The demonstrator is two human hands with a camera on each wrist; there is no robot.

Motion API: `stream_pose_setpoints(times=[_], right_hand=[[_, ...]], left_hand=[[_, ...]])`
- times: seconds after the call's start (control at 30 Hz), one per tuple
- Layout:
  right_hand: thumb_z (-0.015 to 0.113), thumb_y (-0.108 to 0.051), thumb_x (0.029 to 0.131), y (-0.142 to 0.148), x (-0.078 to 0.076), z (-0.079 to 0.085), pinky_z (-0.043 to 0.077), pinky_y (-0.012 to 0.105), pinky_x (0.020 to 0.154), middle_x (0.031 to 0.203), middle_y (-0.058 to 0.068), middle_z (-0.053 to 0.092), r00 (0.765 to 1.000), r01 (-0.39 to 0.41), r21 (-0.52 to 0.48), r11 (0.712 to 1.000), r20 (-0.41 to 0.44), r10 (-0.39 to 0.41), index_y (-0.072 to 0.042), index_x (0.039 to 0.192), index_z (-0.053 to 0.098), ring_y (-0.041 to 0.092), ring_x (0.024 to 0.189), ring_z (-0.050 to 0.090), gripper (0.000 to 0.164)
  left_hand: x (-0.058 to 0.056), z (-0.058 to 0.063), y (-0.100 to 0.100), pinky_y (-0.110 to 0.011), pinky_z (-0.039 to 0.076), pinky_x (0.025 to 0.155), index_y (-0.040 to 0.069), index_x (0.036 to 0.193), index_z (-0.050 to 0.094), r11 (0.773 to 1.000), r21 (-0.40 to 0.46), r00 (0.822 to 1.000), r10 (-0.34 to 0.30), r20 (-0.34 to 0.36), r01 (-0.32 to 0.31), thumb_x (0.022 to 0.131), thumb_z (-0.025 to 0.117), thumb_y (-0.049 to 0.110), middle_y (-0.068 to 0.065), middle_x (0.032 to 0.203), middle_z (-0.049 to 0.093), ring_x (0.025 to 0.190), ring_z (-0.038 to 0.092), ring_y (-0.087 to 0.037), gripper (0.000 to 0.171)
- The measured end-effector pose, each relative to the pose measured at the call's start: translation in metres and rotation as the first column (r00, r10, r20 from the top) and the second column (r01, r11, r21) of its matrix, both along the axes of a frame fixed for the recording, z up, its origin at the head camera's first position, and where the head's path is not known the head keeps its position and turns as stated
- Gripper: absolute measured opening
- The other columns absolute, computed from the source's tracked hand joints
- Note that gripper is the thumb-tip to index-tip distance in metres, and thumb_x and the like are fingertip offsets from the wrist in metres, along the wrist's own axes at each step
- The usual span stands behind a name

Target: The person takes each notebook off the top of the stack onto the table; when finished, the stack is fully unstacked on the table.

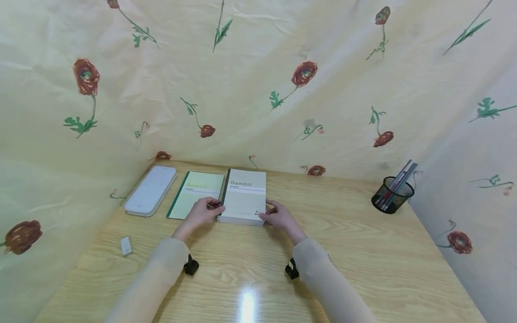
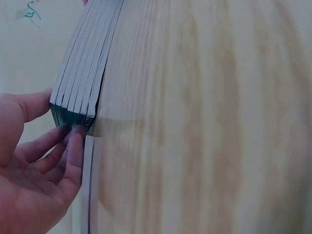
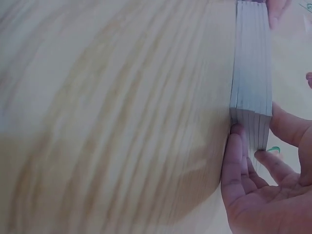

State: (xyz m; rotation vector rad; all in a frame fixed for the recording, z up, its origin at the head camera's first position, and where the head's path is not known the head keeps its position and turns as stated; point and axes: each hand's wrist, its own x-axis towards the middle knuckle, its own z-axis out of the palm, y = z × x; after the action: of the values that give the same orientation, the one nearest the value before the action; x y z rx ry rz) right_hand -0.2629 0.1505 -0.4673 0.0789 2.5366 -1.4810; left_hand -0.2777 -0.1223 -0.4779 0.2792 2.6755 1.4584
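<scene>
A neat stack of notebooks [image 1: 243, 190] with "Gambit" on the top cover lies between the two hands. At its dark spine side, the left hand [image 1: 203, 210] holds the near corner, thumb at the top edge. The right hand [image 1: 280, 216] grips the opposite near corner, its thumb over the cover. In the left wrist view, several notebooks [image 2: 85, 58] are layered, with the left fingertips [image 2: 75, 141] against their green spines. From the right wrist, the stack's page edges [image 3: 253, 58] show beside the right hand [image 3: 273, 190]. A green-spined notebook [image 1: 199, 190] lies flat left of the stack.
On the wooden table [image 1: 363, 255], a white flat case [image 1: 152, 188] lies at the far left. A small white block [image 1: 126, 246] sits nearer the person. At the right stands a black mesh cup [image 1: 392, 202] with pens [image 1: 400, 179]. Flowered cloth [image 1: 250, 80] hangs behind.
</scene>
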Motion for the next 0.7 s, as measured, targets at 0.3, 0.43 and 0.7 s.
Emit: stream_pose_setpoints(times=[0.3, 0.43, 0.7], right_hand=[[0.073, -0.010, 0.089, -0.005, -0.001, 0.009, 0.054, 0.031, 0.069, 0.105, 0.017, 0.062, 0.998, 0.049, -0.050, 0.998, 0.036, -0.048, -0.002, 0.143, 0.049, 0.022, 0.080, 0.064, 0.060], [0.076, -0.019, 0.089, -0.009, -0.003, 0.008, 0.053, 0.029, 0.063, 0.099, 0.015, 0.065, 0.997, 0.070, -0.002, 0.998, -0.017, -0.070, 0.004, 0.129, 0.057, 0.018, 0.072, 0.064, 0.049], [0.079, -0.019, 0.087, -0.015, 0.000, 0.008, 0.049, 0.026, 0.059, 0.085, 0.010, 0.065, 0.985, 0.128, 0.041, 0.991, -0.124, -0.122, 0.007, 0.101, 0.065, 0.015, 0.067, 0.058, 0.033]], left_hand=[[0.001, 0.002, -0.001, -0.039, 0.052, 0.084, -0.006, 0.121, 0.063, 1.000, 0.005, 0.999, -0.010, 0.043, 0.010, 0.097, 0.067, 0.023, -0.016, 0.111, 0.067, 0.101, 0.063, -0.029, 0.038], [0.000, 0.001, -0.001, -0.039, 0.053, 0.084, -0.007, 0.122, 0.063, 1.000, 0.010, 0.998, -0.009, 0.055, 0.008, 0.097, 0.067, 0.022, -0.018, 0.112, 0.066, 0.102, 0.062, -0.030, 0.038], [-0.001, 0.002, 0.000, -0.040, 0.052, 0.086, -0.007, 0.123, 0.062, 1.000, -0.004, 0.998, -0.013, 0.061, 0.013, 0.098, 0.065, 0.021, -0.018, 0.114, 0.066, 0.103, 0.061, -0.030, 0.038]])
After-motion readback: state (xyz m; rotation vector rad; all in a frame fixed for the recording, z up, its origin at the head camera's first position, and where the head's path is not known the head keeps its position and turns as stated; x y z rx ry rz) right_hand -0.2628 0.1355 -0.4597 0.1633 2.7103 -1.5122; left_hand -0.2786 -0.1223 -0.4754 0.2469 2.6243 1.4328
